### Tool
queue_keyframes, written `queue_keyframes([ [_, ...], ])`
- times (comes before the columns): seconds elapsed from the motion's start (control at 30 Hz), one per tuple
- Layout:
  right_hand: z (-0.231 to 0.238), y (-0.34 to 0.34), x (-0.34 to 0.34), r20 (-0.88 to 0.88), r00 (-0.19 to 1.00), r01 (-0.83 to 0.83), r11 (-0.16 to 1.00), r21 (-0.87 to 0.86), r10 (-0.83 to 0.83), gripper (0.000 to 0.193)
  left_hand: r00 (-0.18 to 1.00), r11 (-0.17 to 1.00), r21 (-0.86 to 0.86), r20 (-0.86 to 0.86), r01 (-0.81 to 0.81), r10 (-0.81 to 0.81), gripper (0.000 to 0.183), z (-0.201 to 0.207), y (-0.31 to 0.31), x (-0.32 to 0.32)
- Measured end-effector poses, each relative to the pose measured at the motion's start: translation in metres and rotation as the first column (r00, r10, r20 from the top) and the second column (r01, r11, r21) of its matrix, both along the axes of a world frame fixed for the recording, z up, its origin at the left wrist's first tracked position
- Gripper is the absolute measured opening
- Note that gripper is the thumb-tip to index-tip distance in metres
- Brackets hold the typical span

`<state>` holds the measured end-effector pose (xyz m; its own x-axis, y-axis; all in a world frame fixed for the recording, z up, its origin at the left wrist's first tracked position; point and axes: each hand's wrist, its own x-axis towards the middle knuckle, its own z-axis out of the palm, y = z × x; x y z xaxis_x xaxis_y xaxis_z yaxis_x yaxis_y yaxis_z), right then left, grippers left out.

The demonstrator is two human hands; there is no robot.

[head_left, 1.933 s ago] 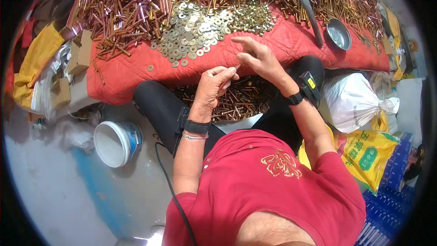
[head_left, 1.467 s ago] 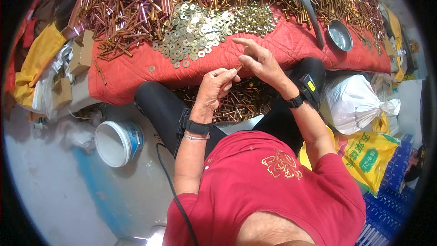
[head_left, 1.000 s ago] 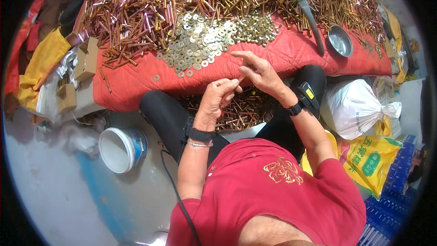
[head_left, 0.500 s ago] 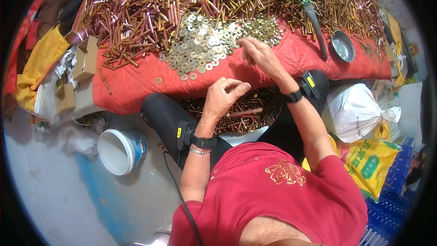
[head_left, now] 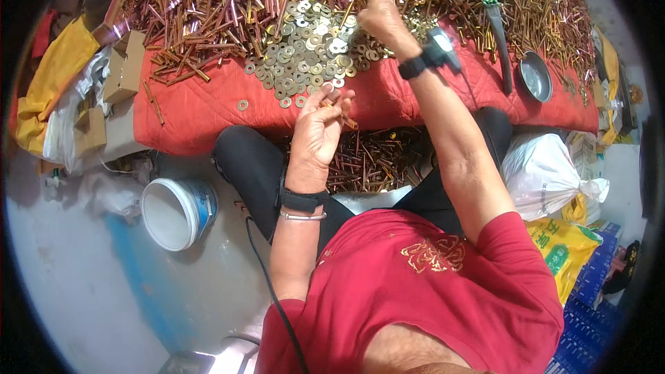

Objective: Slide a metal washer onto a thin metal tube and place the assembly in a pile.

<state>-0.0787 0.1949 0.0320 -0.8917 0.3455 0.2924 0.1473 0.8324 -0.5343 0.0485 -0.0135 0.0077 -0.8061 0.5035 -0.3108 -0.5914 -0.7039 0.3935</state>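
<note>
Hands among copper tubes and washers
The left hand (head_left: 317, 131) pinches a copper tube (head_left: 344, 120) above the lap; the right hand (head_left: 377, 17), fingers curled narrow, touches the brass washers (head_left: 305, 55) on the red quilted cloth (head_left: 201, 107).

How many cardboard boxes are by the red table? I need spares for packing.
2: one small brown cardboard box at the red cloth's left end, another lower left beside the white bags; more may be hidden under the clutter.
</note>
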Motion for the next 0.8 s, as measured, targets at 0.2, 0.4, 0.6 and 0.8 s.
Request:
queue_keyframes([
  [0.2, 0.011, 0.044, 0.089, -0.007, 0.971, -0.235, 0.946, -0.224, 0.239, 0.015, 0.956, 0.933, -0.302, -0.271, -0.196, 0.113, 0.022, 0.013, 0.025, -0.003],
  [0.4, -0.007, 0.014, 0.171, 0.031, 0.973, -0.226, 0.920, 0.319, 0.228, 0.005, 0.624, 0.497, -0.602, -0.768, -0.625, -0.146, 0.020, -0.008, 0.069, -0.037],
  [0.6, 0.004, 0.017, 0.169, 0.156, 0.949, -0.306, 0.918, 0.252, 0.273, 0.028, 0.384, 0.234, -0.547, -0.777, -0.804, -0.499, 0.015, -0.021, 0.081, -0.035],
  [0.8, -0.002, 0.014, 0.138, -0.135, 0.947, -0.264, 0.945, 0.193, 0.292, 0.016, 0.535, 0.343, -0.684, -0.723, -0.644, -0.437, 0.017, -0.018, 0.063, -0.028],
])
